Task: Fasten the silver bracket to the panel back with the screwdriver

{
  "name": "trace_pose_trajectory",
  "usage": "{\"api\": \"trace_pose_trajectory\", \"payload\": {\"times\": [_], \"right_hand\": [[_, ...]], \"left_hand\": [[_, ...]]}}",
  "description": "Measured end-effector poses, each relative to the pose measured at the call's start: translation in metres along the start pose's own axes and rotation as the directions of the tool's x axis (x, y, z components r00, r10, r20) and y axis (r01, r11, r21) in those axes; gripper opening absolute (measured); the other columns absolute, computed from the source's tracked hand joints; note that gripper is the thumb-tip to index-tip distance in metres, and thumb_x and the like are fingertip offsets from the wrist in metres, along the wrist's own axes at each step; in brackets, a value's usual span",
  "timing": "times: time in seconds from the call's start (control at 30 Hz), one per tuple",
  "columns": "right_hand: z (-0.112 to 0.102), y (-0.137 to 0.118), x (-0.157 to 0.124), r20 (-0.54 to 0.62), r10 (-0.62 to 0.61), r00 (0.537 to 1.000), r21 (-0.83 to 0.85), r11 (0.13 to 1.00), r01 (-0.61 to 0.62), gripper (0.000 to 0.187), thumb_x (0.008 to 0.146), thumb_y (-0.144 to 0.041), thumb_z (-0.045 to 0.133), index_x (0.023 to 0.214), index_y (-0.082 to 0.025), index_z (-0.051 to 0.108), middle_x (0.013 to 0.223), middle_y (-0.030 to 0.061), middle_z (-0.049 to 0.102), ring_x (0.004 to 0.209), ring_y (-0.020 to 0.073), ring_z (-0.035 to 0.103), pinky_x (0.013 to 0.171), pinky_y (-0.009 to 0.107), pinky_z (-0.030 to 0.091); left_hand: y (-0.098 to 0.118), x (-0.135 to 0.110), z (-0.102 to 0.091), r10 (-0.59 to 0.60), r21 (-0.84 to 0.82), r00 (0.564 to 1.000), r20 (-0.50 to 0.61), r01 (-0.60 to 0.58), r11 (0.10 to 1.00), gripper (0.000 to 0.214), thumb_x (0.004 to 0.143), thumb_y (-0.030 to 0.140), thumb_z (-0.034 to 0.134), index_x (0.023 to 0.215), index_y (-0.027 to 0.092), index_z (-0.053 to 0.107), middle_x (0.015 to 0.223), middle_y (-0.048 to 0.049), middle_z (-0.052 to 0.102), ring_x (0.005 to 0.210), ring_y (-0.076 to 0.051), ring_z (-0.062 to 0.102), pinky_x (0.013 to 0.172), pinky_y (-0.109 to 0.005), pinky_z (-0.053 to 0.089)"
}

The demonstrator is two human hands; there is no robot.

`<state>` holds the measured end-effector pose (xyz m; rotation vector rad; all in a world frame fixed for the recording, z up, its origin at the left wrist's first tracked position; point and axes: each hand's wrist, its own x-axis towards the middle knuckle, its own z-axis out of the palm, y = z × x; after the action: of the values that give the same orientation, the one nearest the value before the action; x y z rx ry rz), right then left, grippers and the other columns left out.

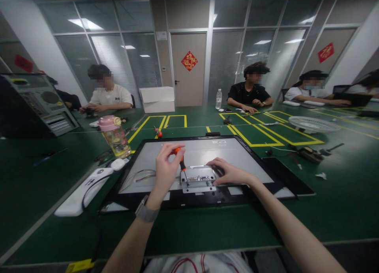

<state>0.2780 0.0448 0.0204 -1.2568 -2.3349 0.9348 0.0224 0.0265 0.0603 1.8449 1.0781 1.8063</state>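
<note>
A screwdriver (182,163) with an orange and black handle is gripped near its top by my left hand (167,164). Its shaft points down to the front left corner of a metal bracket (195,176) that has video ports along its front side. My right hand (222,171) rests on the bracket's right end; a dark thing shows under its fingers, too hidden to name. The bracket sits on the grey back of a flat monitor panel (233,156) with a black frame, lying on the green table (237,225). Thin wires (137,176) run out on its left.
Left of the panel are a white power bank-like block (84,192) with a black cable and a pink-lidded bottle (115,136). A computer case (38,105) stands far left. Right lie a black flat panel (288,176) and a white round rack (314,124). Several people sit opposite.
</note>
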Motion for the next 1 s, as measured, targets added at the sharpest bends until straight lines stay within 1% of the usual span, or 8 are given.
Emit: {"api": "trace_pose_trajectory", "payload": {"times": [0.13,0.2,0.33,0.4,0.57,0.77,0.9,1.0], "right_hand": [[0.0000,-0.0003,-0.0004,0.003,0.002,1.000,-0.002,1.000,-0.002,0.071,0.068,-0.044,0.077,0.130,-0.022,0.050,0.123,0.0078,0.046,0.117,0.0274,0.046,0.104,0.041,0.038],[0.0003,0.0004,-0.0005,0.002,-0.004,1.000,-0.003,1.000,0.004,0.071,0.068,-0.044,0.077,0.130,-0.022,0.050,0.123,0.0079,0.046,0.116,0.0274,0.046,0.105,0.041,0.038],[0.0009,0.0026,-0.0002,-0.010,-0.002,1.000,-0.010,1.000,0.002,0.070,0.068,-0.045,0.077,0.129,-0.022,0.051,0.124,0.0079,0.046,0.117,0.0281,0.047,0.106,0.042,0.037],[0.0010,0.0035,0.0000,-0.011,-0.004,1.000,-0.015,1.000,0.004,0.070,0.067,-0.045,0.077,0.128,-0.024,0.051,0.124,0.0074,0.046,0.118,0.0283,0.047,0.107,0.043,0.036],[0.0010,0.0040,0.0000,-0.003,-0.012,1.000,-0.005,1.000,0.012,0.070,0.068,-0.046,0.077,0.129,-0.023,0.051,0.125,0.0076,0.046,0.120,0.0281,0.045,0.107,0.042,0.036],[0.0009,0.0041,0.0000,0.002,-0.002,1.000,0.003,1.000,0.002,0.071,0.067,-0.046,0.076,0.129,-0.021,0.051,0.126,0.0091,0.045,0.121,0.0290,0.044,0.109,0.042,0.034],[0.0012,0.0044,0.0005,0.002,0.001,1.000,0.002,1.000,-0.001,0.071,0.067,-0.049,0.076,0.128,-0.023,0.051,0.126,0.0081,0.045,0.122,0.0294,0.044,0.109,0.044,0.034],[0.0014,0.0049,0.0006,0.005,-0.007,1.000,0.003,1.000,0.007,0.071,0.067,-0.050,0.076,0.128,-0.023,0.051,0.126,0.0081,0.045,0.121,0.0290,0.044,0.109,0.043,0.034]], "left_hand": [[0.0012,-0.0010,0.0011,0.006,0.008,0.999,-0.053,-0.006,1.000,0.007,0.077,0.025,0.070,0.076,0.018,0.069,0.077,-0.0002,0.054,0.073,-0.013,0.055,0.071,-0.025,0.046],[0.0017,-0.0013,0.0014,-0.014,-0.012,1.000,-0.026,0.014,1.000,0.009,0.079,0.026,0.067,0.083,0.018,0.071,0.080,-0.0010,0.055,0.074,-0.013,0.056,0.072,-0.025,0.047],[0.0031,-0.0016,0.0017,-0.094,-0.171,0.991,0.091,0.108,0.979,0.027,0.086,0.029,0.057,0.108,0.017,0.067,0.090,-0.0056,0.065,0.085,-0.016,0.063,0.080,-0.029,0.051],[0.0035,-0.0017,0.0017,-0.112,-0.213,0.985,0.131,0.138,0.967,0.027,0.088,0.029,0.054,0.108,0.016,0.066,0.091,-0.0076,0.068,0.089,-0.018,0.064,0.082,-0.031,0.051],[0.0029,-0.0013,0.0018,-0.027,-0.136,0.997,0.069,0.036,0.990,0.014,0.081,0.029,0.064,0.087,0.019,0.072,0.087,-0.0047,0.061,0.079,-0.015,0.060,0.073,-0.026,0.050],[0.0047,-0.0013,0.0011,-0.104,-0.184,0.988,0.115,0.124,0.975,0.025,0.089,0.026,0.049,0.101,0.018,0.070,0.087,-0.0055,0.067,0.085,-0.017,0.062,0.080,-0.030,0.049],[0.0065,-0.0013,0.0021,-0.055,-0.133,0.995,0.080,0.065,0.989,0.017,0.085,0.028,0.058,0.088,0.019,0.072,0.086,-0.0045,0.063,0.083,-0.016,0.060,0.076,-0.027,0.048],[0.0062,-0.0014,0.0030,-0.048,-0.113,0.995,0.093,0.058,0.992,0.018,0.085,0.027,0.059,0.093,0.019,0.072,0.084,-0.0035,0.061,0.078,-0.015,0.058,0.073,-0.026,0.048]]}}
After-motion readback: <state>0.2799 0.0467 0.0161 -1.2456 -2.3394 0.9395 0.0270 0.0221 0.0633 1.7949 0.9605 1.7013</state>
